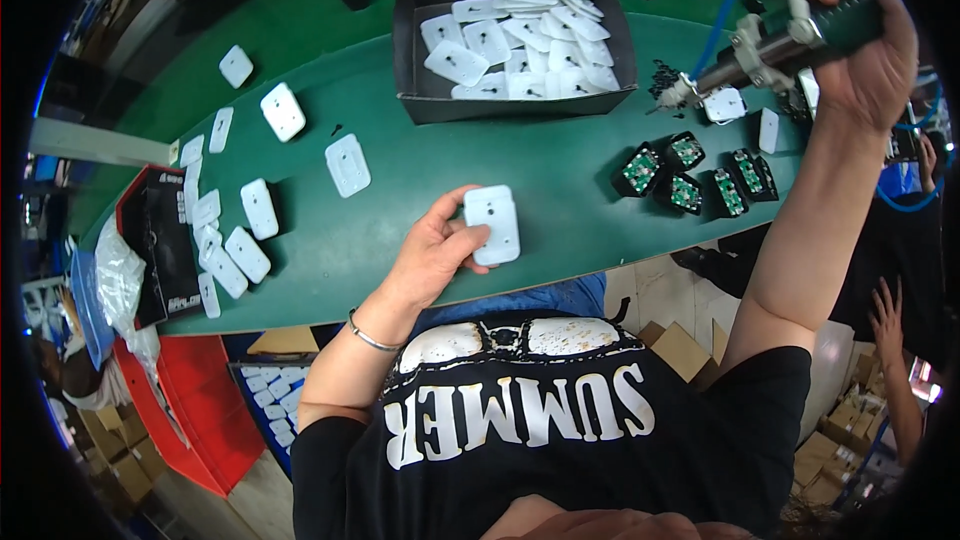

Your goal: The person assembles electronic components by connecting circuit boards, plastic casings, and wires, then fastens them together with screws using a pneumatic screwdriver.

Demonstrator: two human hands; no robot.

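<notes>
My left hand (432, 252) is closed around a white rounded plastic case (497, 230) with small dark holes, just above the near edge of the green table. The thumb lies across its face. Raised at the upper right, my right hand (868, 60) grips a pneumatic screwdriver (765, 52) with a metal barrel and a dark handle. The tool's tip points left and down, near a small pile of black screws (664, 78), well apart from the case. Between the hands, to the right, lie several black housings with green circuit boards (641, 171).
A black box (408, 70) full of white covers stands at the far middle. Several white cases (283, 112) lie on the left side of the green table (420, 155), beside a dark box (165, 240). Blue hoses (735, 0) hang by the screwdriver. Another person's hand (886, 320) shows at right.
</notes>
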